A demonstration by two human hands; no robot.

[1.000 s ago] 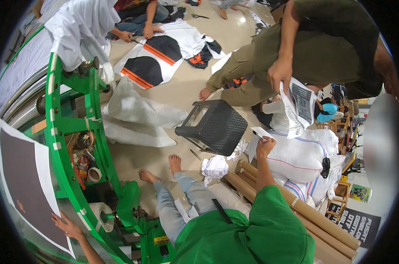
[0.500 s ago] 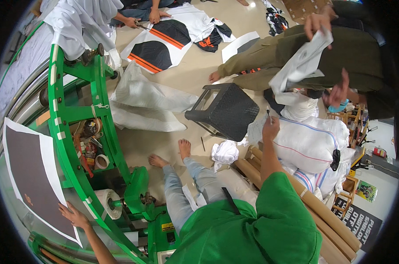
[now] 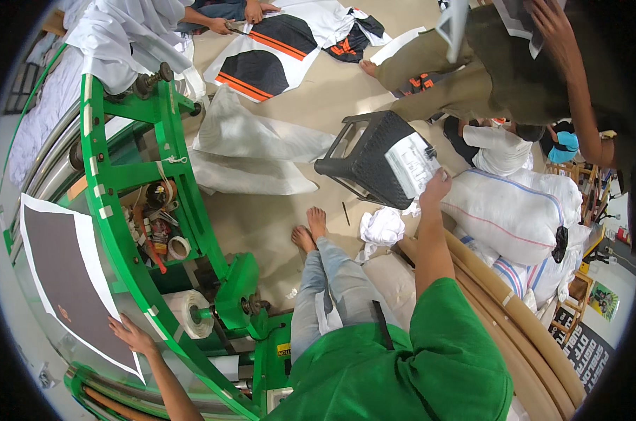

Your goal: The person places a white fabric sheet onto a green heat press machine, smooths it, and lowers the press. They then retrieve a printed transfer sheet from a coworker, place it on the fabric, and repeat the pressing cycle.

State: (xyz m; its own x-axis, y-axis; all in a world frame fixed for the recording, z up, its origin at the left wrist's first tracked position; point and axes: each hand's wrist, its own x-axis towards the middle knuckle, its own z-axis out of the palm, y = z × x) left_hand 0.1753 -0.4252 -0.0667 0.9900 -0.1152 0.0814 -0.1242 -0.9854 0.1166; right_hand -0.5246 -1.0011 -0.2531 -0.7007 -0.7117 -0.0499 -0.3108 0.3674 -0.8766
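The hands are well apart. The left hand (image 3: 134, 338) lies unclenched at the right edge of the dark sheet (image 3: 72, 270), gripping nothing. The sheet rests on the green machine (image 3: 106, 179), long axis slanting from upper left to lower right, its lower end toward the person. The right hand (image 3: 436, 188) is clamped on the lower right end of the paper (image 3: 408, 167); the paper's long axis slants likewise, across the stool (image 3: 371, 165). Contact there cannot be determined. The machine's tray (image 3: 196, 235) contains a tape roll (image 3: 179, 248) and a red-handled tool (image 3: 151, 251).
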